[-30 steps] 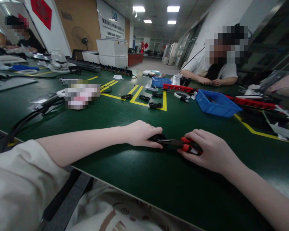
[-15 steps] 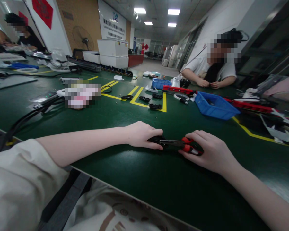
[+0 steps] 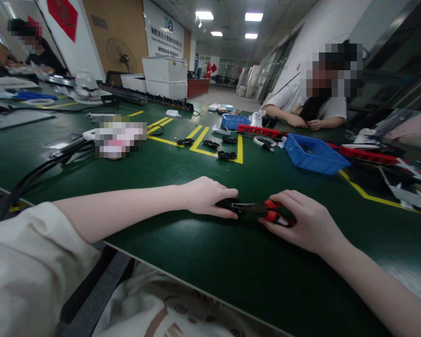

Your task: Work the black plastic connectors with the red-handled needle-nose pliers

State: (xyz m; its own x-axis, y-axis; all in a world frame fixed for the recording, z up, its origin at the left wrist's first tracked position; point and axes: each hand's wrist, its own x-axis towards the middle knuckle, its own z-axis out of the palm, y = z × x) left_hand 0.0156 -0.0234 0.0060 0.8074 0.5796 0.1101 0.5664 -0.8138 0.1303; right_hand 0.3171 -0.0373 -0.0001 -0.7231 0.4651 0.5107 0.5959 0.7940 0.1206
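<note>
Near the front of the green table, my left hand (image 3: 210,195) is closed around a small black part (image 3: 226,203), much of it hidden by the fingers. My right hand (image 3: 298,217) grips red-handled pliers (image 3: 254,208). The jaws of the pliers point left and meet the black part by my left fingertips; whether they bite on it I cannot tell. Further back, several similar black parts (image 3: 227,155) lie on and around the yellow tape lines.
A blue bin (image 3: 314,157) stands to the right, a smaller blue bin (image 3: 234,122) behind it. Red strips (image 3: 259,131) and a white cable (image 3: 264,142) lie close by. Black cables (image 3: 38,172) run along the left. Across the table on the right sits a person (image 3: 301,110).
My hands, the black part and the pliers stay almost where they were. The person across the table has shifted slightly to the right.
</note>
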